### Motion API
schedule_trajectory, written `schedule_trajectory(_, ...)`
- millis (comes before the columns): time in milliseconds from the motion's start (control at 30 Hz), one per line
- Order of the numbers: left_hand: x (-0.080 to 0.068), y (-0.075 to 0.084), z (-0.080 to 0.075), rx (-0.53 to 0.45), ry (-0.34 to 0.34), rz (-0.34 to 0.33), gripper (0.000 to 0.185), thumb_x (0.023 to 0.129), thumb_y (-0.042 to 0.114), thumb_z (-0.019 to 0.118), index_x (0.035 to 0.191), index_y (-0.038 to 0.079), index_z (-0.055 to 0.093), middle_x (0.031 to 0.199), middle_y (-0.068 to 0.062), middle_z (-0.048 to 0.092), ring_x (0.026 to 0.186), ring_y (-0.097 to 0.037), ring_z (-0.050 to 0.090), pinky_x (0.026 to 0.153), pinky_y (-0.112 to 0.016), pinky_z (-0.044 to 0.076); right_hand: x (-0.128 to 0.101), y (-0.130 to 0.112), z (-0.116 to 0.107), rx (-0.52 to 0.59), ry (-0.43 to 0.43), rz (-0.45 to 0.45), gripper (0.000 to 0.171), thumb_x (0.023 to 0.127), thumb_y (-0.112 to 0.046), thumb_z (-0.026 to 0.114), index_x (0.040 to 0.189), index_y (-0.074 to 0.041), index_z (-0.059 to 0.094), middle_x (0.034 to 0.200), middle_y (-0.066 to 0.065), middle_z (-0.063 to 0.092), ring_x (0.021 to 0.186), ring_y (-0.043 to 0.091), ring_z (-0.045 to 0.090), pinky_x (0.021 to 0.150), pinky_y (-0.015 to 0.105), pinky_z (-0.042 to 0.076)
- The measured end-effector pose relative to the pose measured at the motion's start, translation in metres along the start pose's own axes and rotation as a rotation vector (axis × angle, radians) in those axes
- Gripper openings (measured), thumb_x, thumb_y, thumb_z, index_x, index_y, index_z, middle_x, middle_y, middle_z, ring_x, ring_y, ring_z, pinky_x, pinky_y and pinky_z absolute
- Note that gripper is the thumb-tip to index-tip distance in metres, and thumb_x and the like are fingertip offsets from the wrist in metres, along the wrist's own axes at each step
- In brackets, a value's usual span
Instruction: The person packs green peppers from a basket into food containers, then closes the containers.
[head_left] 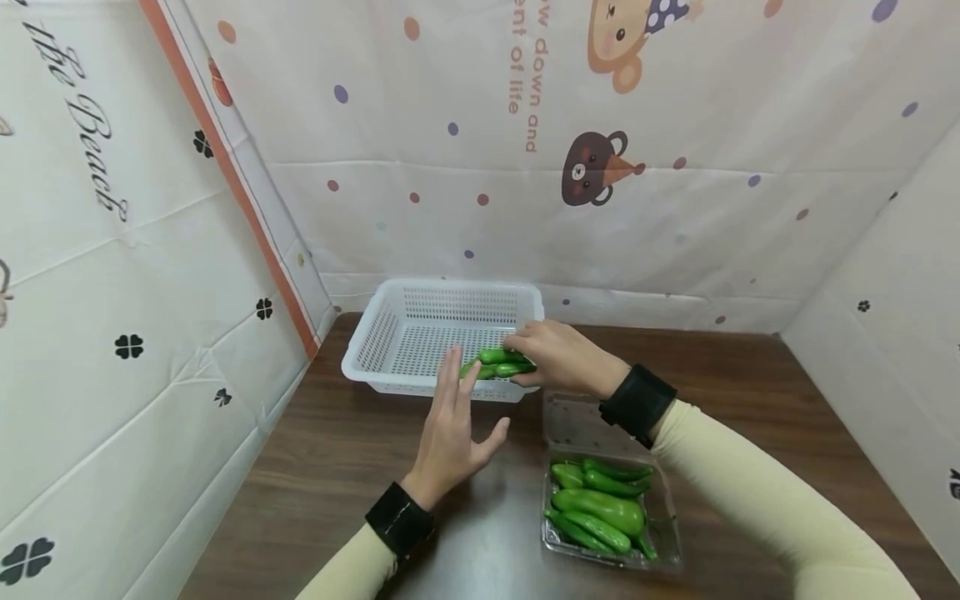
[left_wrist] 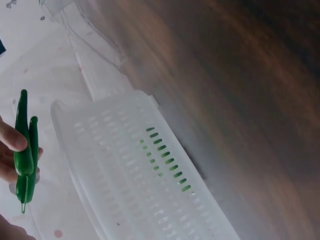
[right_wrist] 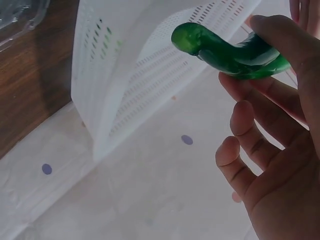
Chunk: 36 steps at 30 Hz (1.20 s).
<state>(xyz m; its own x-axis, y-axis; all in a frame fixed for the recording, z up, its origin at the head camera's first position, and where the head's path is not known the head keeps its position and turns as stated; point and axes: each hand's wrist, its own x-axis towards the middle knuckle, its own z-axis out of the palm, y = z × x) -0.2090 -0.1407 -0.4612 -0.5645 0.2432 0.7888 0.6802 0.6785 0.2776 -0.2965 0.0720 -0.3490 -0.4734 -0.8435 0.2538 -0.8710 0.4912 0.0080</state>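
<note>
My right hand holds a few green peppers over the front right corner of a white perforated basket. In the right wrist view the thumb and fingers pinch a glossy green pepper beside the basket wall. My left hand hovers open just in front of the basket, fingers straight, close to the pepper tips. The left wrist view shows the peppers held by fingertips above the basket. A clear plastic clamshell with several green peppers lies at the front right.
The dark wooden table is boxed in by patterned white sheets on the left, back and right. The basket stands against the back left corner. The clamshell's open lid lies flat between basket and tray.
</note>
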Motion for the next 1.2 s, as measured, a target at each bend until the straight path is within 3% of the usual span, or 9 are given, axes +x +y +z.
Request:
schedule_trajectory(333, -0.003, 0.015, 0.001, -0.081, -0.074, 0.016, 0.084, 0.097, 0.049, 0.059, 0.157, -0.003, 0.032, 0.167, -0.025, 0.019, 0.151, -0.047, 0.024, 0.119, -0.059, 0.029, -0.031, 0.0, -0.007, -0.051, 0.049, -0.034, 0.044, 0.085, -0.033, 0.086, 0.117, -0.008, 0.069, 0.09, 0.001, 0.066, 0.074, 0.015, 0.057, 0.063, 0.033, 0.048)
schedule_trajectory(567, -0.009, 0.028, 0.004, -0.147, -0.138, 0.036, 0.086, 0.098, 0.05, 0.058, 0.157, -0.005, 0.029, 0.167, -0.023, 0.019, 0.151, -0.046, 0.026, 0.119, -0.057, 0.03, -0.059, -0.007, -0.008, -0.044, 0.047, -0.009, 0.044, 0.084, -0.032, 0.087, 0.117, -0.007, 0.07, 0.091, 0.002, 0.065, 0.075, 0.014, 0.056, 0.065, 0.032, 0.048)
schedule_trajectory(867, -0.017, 0.036, 0.012, -0.231, -0.152, 0.112, 0.085, 0.096, 0.043, 0.064, 0.156, -0.006, 0.029, 0.162, -0.033, 0.025, 0.149, -0.047, 0.029, 0.119, -0.056, 0.032, -0.093, -0.016, -0.005, -0.04, 0.021, 0.037, 0.046, 0.084, -0.033, 0.086, 0.119, -0.007, 0.071, 0.097, 0.003, 0.067, 0.08, 0.015, 0.06, 0.069, 0.033, 0.052)
schedule_trajectory(1200, -0.025, 0.042, 0.019, -0.267, -0.173, 0.154, 0.086, 0.094, 0.04, 0.067, 0.156, -0.006, 0.029, 0.161, -0.032, 0.029, 0.149, -0.044, 0.031, 0.12, -0.055, 0.03, -0.124, -0.026, 0.0, -0.018, -0.007, 0.071, 0.048, 0.087, -0.033, 0.083, 0.122, -0.004, 0.071, 0.098, 0.006, 0.067, 0.08, 0.016, 0.062, 0.07, 0.035, 0.054)
